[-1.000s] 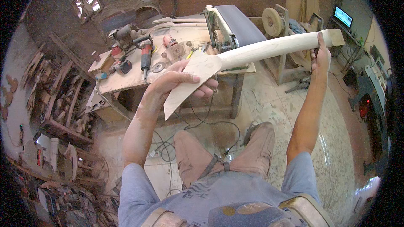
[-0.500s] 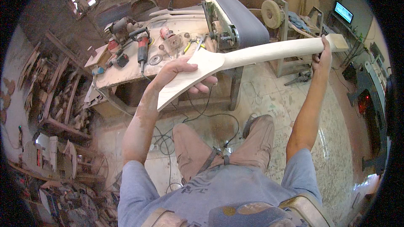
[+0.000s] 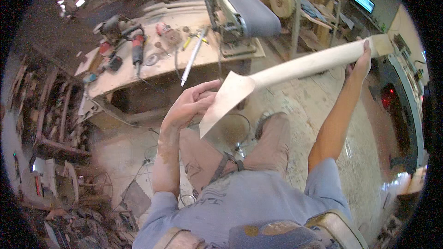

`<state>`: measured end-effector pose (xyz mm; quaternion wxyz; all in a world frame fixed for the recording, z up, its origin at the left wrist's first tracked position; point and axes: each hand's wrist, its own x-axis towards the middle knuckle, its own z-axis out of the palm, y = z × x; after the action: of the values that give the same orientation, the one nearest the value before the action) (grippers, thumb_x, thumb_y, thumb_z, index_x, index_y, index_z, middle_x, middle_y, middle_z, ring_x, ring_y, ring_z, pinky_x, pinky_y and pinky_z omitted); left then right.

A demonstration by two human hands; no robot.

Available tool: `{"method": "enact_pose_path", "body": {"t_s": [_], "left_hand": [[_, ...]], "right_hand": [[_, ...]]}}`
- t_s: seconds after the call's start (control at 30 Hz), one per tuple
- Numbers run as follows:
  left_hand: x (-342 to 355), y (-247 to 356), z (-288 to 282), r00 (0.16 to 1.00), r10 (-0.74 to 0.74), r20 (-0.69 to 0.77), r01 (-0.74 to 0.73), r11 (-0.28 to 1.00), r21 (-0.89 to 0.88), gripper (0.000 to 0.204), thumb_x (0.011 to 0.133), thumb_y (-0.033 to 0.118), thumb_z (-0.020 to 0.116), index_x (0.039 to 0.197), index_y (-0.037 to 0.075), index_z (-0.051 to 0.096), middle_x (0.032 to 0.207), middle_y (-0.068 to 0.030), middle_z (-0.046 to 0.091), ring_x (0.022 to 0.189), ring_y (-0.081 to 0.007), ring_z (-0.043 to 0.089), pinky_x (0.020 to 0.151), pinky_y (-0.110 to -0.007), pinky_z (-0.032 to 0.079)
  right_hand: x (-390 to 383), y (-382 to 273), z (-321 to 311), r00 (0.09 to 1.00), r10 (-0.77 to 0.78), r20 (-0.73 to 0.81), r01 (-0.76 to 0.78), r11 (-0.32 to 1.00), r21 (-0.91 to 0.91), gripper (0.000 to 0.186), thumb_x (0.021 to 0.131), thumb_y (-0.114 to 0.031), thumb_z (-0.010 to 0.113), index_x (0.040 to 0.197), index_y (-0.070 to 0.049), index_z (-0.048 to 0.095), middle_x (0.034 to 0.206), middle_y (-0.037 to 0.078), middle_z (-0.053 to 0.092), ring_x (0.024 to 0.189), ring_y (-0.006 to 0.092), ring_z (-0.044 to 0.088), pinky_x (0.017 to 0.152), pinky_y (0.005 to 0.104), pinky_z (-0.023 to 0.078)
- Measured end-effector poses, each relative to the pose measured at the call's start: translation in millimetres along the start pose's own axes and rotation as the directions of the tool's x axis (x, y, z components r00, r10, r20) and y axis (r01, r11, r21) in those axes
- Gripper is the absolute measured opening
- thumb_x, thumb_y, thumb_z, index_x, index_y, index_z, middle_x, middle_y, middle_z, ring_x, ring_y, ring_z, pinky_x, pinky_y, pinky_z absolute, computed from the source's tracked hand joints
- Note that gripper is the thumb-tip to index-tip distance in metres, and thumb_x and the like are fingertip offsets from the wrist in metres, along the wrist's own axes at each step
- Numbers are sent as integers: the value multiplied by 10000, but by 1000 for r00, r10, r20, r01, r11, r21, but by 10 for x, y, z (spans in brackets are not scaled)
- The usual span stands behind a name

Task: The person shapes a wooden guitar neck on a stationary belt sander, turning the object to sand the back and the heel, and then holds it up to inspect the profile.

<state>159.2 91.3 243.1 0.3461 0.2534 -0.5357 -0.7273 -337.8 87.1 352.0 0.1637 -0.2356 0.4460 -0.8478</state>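
A long pale carved wooden piece (image 3: pixel 307 65) is held up slantwise in front of me. Its rounded shaft runs into a flat, flared, pointed end at the lower left and a squared block at the upper right. My right hand (image 3: pixel 361 64) is closed around the shaft just below that block, part of its fingers hidden behind the wood. At the flared end, my left hand (image 3: pixel 189 106) has its bent fingers on the edge, and some fingertips are hidden by the wood.
Ahead is a workbench (image 3: pixel 127 78) with a belt sander (image 3: pixel 251 11), a red angle grinder (image 3: pixel 138 48), yellow-handled pliers (image 3: pixel 187 42) and a long metal tool (image 3: pixel 193 60). A disc-shaped wheel (image 3: pixel 281 2) stands behind. Cables trail over the floor; wood scraps fill a rack (image 3: pixel 60 110) at left.
The wooden piece has shifted down and to the right in view, its flared end lower. My left hand has slid from across the flared face to its left edge. The view has turned slightly.
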Motion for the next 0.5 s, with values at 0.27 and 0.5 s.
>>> {"method": "enact_pose_path", "body": {"t_s": [0.27, 0.5], "left_hand": [[394, -283, 492, 991, 135, -19, -136, 965, -226, 388, 1018, 273, 593, 1244, -42, 604, 996, -162, 722, 706, -241, 737, 662, -335, 630], [863, -620, 1068, 923, 329, 202, -352, 932, 91, 650, 1036, 255, 583, 1551, -17, 296, 1508, -194, 463, 1287, -282, 570, 1025, -402, 517]], "right_hand": [[61, -583, -295, 970, -241, -32, 237, 967, -96, 531, 1037, -426, 405, 1262, 0, 628, 1113, 113, 656, 1035, 260, 619, 868, 429, 525], [-83, 62, -741, 963, -90, -254, 157, 954, 257, 588, 1037, -478, 418, 1358, -5, 556, 1319, 108, 612, 1211, 275, 582, 1068, 456, 464]]}}
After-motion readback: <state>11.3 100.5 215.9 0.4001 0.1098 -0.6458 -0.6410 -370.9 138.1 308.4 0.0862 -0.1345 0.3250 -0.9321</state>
